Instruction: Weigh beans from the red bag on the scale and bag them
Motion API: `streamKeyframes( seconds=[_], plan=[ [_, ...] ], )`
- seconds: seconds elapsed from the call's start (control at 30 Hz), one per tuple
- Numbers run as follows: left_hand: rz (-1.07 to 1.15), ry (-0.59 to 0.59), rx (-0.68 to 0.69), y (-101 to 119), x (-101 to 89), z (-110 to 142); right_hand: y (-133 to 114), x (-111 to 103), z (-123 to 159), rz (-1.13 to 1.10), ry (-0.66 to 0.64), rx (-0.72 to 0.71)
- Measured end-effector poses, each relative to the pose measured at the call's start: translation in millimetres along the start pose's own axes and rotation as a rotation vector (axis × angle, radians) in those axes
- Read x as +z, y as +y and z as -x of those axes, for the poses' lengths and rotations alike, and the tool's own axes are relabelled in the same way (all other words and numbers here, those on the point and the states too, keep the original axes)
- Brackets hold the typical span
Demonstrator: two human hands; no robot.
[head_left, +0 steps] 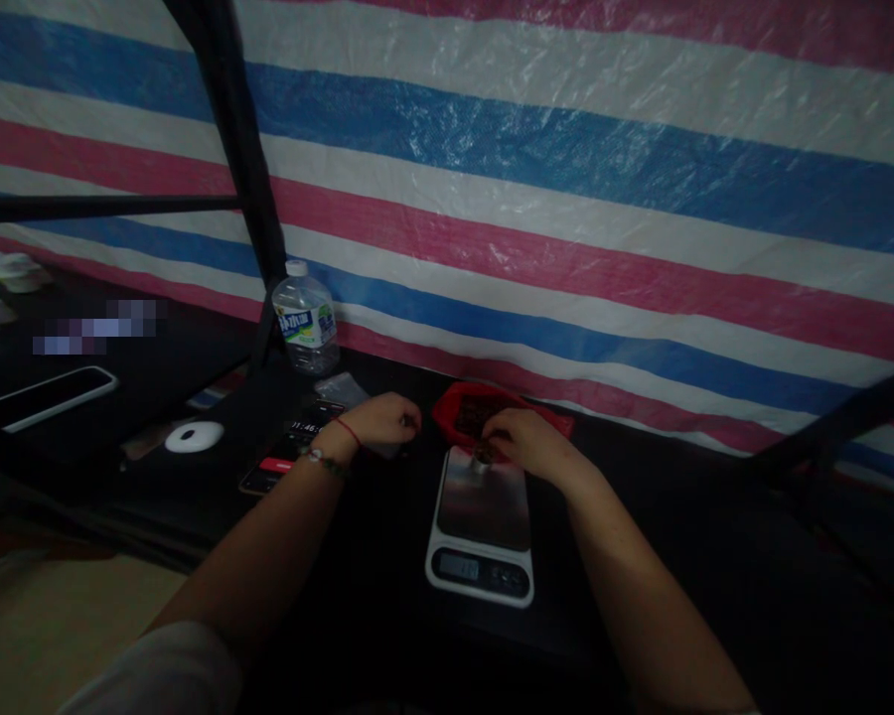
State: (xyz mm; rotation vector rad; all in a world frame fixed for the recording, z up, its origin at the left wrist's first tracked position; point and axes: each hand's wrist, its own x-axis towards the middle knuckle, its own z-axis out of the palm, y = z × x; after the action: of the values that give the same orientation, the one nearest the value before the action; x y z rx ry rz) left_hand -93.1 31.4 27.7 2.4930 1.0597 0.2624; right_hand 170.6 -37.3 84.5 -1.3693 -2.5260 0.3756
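Observation:
My left hand (385, 419) hovers left of the scale with its fingers curled together. Whether anything is pinched in it is too dark to tell. Beneath and behind it lies a crumpled clear plastic bag (343, 389). Over the far end of a white kitchen scale (484, 506) is my right hand (525, 439), its fingertips drawn together at a small brownish item (483, 455) near the plate's back edge. Whether the item is held or rests on the scale is unclear. Behind the scale, an open red plastic bag (447, 407) contains dark small pieces, partly hidden by my right hand.
A phone (275, 465) with a lit timer lies under my left wrist. Further left are a white rounded case (194, 436) and another phone (60, 395). A plastic bottle (305, 323) stands by a dark metal post (230, 119). Striped sheeting (566, 199) hangs behind the table.

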Motion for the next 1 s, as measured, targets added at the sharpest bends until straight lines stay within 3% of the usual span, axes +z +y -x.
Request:
streamKeyframes(
  seconds=[0.13, 0.37, 0.43, 0.6, 0.67, 0.8, 1.0],
  plan=[
    [0.114, -0.188, 0.028, -6.6, 5.6, 1.8, -0.5, 3.1, -2.1, -0.002, -0.006, -0.005],
    [0.093, -0.261, -0.01, -6.5, 12.7, -2.2, 5.3, 8.2, -4.3, 0.013, -0.028, -0.018],
    [0.046, -0.201, 0.037, 1.4, 10.1, -2.9, 8.3, 8.9, -4.6, 0.003, -0.016, -0.018],
    [0.015, 0.156, 0.316, 37.1, 11.7, -5.7, 14.4, 8.5, -4.4, -0.001, -0.002, 0.013],
    [0.037, 0.254, 0.356, 51.5, 17.6, -6.8, 16.0, 8.9, -4.2, -0.018, -0.024, 0.01],
    [0.043, 0.323, 0.342, 68.8, 31.0, -8.2, 17.1, 10.8, -4.0, -0.076, -0.059, 0.024],
    [0.036, 0.379, 0.367, 72.9, 38.7, -8.5, 16.3, 10.4, -4.3, -0.107, -0.021, 0.024]
  ],
)
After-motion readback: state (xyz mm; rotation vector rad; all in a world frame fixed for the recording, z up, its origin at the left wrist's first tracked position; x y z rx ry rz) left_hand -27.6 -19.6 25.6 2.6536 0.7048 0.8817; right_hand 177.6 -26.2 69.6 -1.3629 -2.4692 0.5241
